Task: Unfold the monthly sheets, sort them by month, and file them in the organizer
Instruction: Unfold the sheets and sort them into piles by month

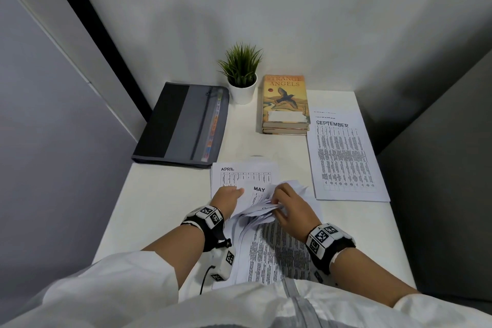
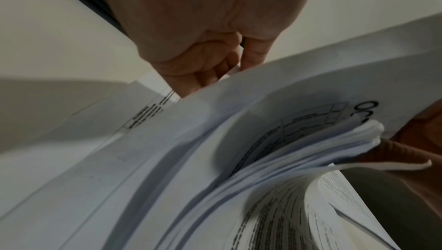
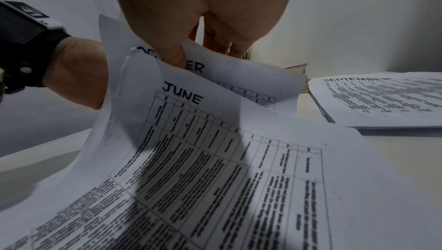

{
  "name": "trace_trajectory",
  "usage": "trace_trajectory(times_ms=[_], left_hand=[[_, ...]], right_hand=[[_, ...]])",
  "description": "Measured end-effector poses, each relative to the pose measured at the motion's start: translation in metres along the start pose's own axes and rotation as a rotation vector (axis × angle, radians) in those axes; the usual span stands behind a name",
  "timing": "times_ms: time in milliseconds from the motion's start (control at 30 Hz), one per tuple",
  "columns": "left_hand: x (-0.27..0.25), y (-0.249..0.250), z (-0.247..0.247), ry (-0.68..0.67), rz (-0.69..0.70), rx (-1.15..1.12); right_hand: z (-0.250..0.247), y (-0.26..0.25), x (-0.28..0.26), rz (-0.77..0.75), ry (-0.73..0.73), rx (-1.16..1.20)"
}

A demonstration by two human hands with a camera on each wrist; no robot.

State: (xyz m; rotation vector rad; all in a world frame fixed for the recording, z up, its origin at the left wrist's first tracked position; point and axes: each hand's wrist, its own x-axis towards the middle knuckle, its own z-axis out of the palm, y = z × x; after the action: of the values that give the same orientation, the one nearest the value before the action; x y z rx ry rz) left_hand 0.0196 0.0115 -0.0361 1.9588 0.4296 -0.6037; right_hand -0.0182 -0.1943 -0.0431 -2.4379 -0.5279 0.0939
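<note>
A loose stack of monthly sheets (image 1: 269, 247) lies in front of me, its far ends lifted and curled. My right hand (image 1: 282, 202) pinches the top edge of the OCTOBER sheet (image 3: 241, 81), thumb on its heading. The JUNE sheet (image 3: 215, 140) bends up just beneath it. My left hand (image 1: 231, 194) has its fingers (image 2: 210, 65) curled under the raised left edge of the stack (image 2: 263, 140). The APRIL sheet (image 1: 245, 174) and MAY sheet (image 1: 259, 189) lie flat beyond my hands. A SEPTEMBER-topped pile (image 1: 343, 157) lies to the right. The dark organizer (image 1: 183, 125) lies shut at the back left.
A potted plant (image 1: 242, 74) and two stacked books (image 1: 286, 104) stand at the back of the white table (image 1: 159, 194). Grey partition walls close in on both sides. Bare tabletop shows to the left of the sheets.
</note>
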Motion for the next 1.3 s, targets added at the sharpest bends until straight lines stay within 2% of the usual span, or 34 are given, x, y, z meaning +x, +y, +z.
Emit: trace_trajectory(times_ms=[167, 400, 667, 867, 1067, 1200, 1233, 1300], left_hand=[[-0.004, 0.003, -0.002, 0.008, 0.008, -0.028], [-0.006, 0.002, -0.001, 0.02, 0.022, 0.002], [-0.007, -0.005, -0.001, -0.006, 0.057, -0.098], [-0.004, -0.005, -0.001, 0.037, 0.071, -0.057], [-0.003, -0.008, 0.001, -0.016, 0.052, -0.106], [0.001, -0.006, -0.005, -0.055, 0.031, -0.156], [0.004, -0.006, -0.007, -0.016, 0.053, -0.109], [0.015, -0.008, -0.014, 0.179, 0.042, 0.066]], right_hand=[[0.001, -0.001, 0.002, -0.027, 0.011, 0.024], [0.0, -0.004, 0.001, -0.029, 0.008, -0.063], [-0.001, -0.005, -0.001, -0.019, 0.027, 0.02], [-0.003, -0.007, 0.0, -0.031, 0.005, -0.027], [-0.002, -0.007, 0.0, -0.024, 0.012, 0.013], [-0.003, -0.006, 0.003, 0.037, -0.052, -0.001], [-0.004, -0.007, 0.003, 0.054, -0.062, -0.005], [-0.004, -0.008, 0.003, 0.066, -0.066, -0.013]])
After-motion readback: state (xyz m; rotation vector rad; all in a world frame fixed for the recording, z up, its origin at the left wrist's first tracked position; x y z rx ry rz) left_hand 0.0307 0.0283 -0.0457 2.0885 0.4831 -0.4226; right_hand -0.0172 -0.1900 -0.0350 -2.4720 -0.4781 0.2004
